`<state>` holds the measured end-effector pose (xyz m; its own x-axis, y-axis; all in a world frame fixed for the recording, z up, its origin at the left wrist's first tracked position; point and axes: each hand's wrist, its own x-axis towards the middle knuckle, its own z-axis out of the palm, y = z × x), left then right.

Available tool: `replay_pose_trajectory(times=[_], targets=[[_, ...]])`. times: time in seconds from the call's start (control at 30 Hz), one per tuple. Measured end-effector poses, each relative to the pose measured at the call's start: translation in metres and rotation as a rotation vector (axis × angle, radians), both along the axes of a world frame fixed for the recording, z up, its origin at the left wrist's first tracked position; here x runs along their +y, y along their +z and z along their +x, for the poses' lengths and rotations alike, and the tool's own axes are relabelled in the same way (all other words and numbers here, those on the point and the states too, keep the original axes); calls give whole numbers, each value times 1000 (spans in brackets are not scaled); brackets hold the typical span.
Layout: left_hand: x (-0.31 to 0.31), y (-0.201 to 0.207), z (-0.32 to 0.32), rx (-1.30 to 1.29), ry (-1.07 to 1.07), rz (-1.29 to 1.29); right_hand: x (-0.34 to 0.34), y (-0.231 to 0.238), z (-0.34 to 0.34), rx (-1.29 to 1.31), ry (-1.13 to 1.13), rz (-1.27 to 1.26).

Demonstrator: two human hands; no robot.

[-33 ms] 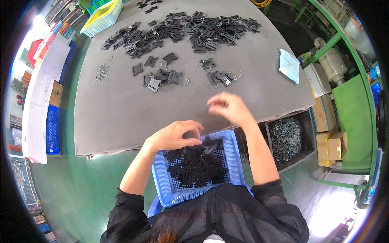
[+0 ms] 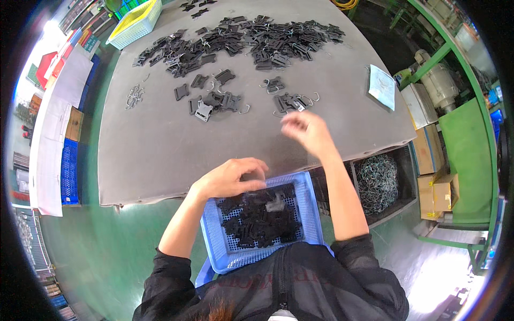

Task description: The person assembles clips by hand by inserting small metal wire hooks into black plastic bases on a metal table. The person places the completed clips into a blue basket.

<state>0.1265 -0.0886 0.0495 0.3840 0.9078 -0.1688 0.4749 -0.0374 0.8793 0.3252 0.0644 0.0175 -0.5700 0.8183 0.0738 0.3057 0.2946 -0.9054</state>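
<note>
My left hand (image 2: 230, 177) hovers over the far left rim of a blue plastic basket (image 2: 210, 243), its thumb and fingers apart, with nothing seen between them. Many black plastic buckles (image 2: 257, 227) lie in the basket, and a paler, shiny piece (image 2: 275, 202) rests on top. Over the table, my right hand (image 2: 310, 134) reaches toward a small cluster of black buckles with wire hooks (image 2: 290, 102). Its bent fingers look slightly blurred and apart, and no object shows in them. Left of it sits another small group of buckles (image 2: 214, 102).
Across the far part of the grey table (image 2: 144, 155) spreads a large heap of buckles (image 2: 241, 43). Loose metal hooks (image 2: 134, 97) lie at left, a light-blue packet (image 2: 381, 88) at right. A bin of metal hooks (image 2: 377, 184) stands under the table's right edge.
My right hand has moved slightly farther away and to the right, closer to the hooked buckles. The pale piece in the basket shows more plainly. My left hand stays almost in place.
</note>
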Motion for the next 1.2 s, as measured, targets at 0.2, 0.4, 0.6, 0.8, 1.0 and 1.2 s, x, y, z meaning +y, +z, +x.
replay_pose_trajectory(times=[0.2,0.4,0.6,0.8,1.0,1.2], targets=[[19,-13,-8,-267,319,115,72,-12,-11,-340,-367,483],[18,-70,-21,-634,608,132,67,37,-37,-408,-239,504],[16,-77,-10,-561,610,261,83,-2,-15,-523,-238,430],[12,-81,-19,-511,606,222,46,80,-50,-249,-99,211],[15,-78,-11,-560,630,293,52,74,-67,-161,82,-147],[12,-75,-14,-531,590,227,69,33,-65,-181,115,-722]])
